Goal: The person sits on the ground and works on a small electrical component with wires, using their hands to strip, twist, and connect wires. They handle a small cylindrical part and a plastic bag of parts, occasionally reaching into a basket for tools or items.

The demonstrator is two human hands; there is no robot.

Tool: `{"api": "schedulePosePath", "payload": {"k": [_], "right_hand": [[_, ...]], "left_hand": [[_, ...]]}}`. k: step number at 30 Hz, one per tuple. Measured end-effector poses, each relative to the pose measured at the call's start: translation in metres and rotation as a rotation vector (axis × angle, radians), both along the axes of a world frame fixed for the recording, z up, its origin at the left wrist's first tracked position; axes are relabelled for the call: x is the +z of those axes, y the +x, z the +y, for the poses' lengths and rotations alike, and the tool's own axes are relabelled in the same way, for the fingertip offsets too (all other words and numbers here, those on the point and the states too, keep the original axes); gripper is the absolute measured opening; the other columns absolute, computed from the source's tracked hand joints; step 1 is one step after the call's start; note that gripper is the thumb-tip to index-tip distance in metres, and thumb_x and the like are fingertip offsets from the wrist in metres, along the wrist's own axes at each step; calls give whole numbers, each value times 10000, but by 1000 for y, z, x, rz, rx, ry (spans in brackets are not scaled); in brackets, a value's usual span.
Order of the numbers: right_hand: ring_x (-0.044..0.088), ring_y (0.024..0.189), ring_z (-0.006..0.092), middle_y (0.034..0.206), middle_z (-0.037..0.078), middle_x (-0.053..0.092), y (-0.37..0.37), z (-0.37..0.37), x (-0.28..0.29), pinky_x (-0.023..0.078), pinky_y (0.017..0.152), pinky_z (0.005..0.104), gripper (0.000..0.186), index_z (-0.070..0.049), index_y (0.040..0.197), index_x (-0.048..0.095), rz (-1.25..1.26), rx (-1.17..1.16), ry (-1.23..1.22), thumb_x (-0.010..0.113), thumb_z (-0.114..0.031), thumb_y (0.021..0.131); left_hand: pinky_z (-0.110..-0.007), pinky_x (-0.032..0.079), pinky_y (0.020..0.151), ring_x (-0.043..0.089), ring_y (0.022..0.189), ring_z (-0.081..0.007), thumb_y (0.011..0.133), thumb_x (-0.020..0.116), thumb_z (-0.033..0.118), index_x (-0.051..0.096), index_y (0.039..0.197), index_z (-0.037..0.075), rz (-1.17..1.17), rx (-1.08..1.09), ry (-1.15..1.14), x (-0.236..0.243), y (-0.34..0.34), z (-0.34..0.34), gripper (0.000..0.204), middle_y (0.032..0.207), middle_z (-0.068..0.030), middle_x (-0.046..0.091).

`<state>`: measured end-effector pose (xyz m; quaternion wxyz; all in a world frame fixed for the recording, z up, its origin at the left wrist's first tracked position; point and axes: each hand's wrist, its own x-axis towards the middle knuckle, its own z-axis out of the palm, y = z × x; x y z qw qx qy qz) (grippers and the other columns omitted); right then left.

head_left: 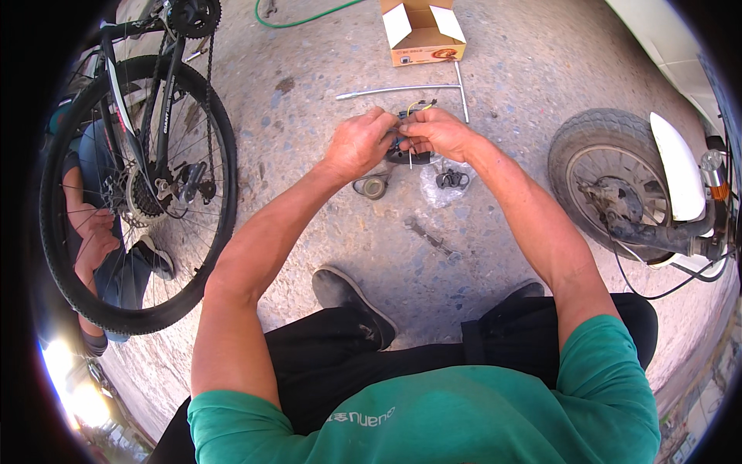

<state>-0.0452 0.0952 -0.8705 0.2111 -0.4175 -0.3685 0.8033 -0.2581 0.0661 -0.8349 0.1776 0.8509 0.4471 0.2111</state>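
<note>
My left hand (360, 144) and my right hand (440, 133) meet in front of me, fingertips pinched close together. Between them is a small part that I cannot make out, with bits of blue showing. Under the fingers a dark rounded piece (402, 157) rests on the ground, mostly covered by my hands. A thin yellow wire (417, 104) sticks up behind the fingertips. Below my right hand points a slim pale rod (411, 160). Nearer to me are a roll of tape (374, 187) and a clear plastic bag (440, 192) with a black coiled cable (452, 179).
A metal T-handle wrench (402, 91) lies beyond my hands, before an open cardboard box (425, 35). A wrench (431, 237) lies near my shoes. At left stands a bicycle (147, 178), with another person's hands (97, 232) behind its wheel. A scooter wheel (610, 182) is at right.
</note>
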Motion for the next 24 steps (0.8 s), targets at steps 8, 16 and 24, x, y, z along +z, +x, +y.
{"api": "schedulePosePath", "payload": {"k": [8,16,24], "right_hand": [[722,885,164,1021,64,712,1,1,-2,582,767,297,179,-31,1092,631,21,13,-5,665,-168,982],[725,845,165,1004,83,703,-4,-1,2,585,718,276,181,-8,1094,613,-50,-12,46,680,-127,976],[722,832,154,986,76,699,-1,-2,3,576,691,265,180,-3,1088,615,-32,10,109,687,-118,970]], "left_hand": [[-488,549,744,672,865,-375,909,652,138,655,998,86,-26,-3,-48,0,-2,1,104,963,-129,648],[-406,520,618,643,673,-254,973,590,197,662,971,24,-281,200,-744,1,-3,4,187,834,-130,644],[-317,447,491,470,482,-141,1035,563,324,609,890,34,-947,425,-1517,-10,-6,2,327,724,-61,583]]}}
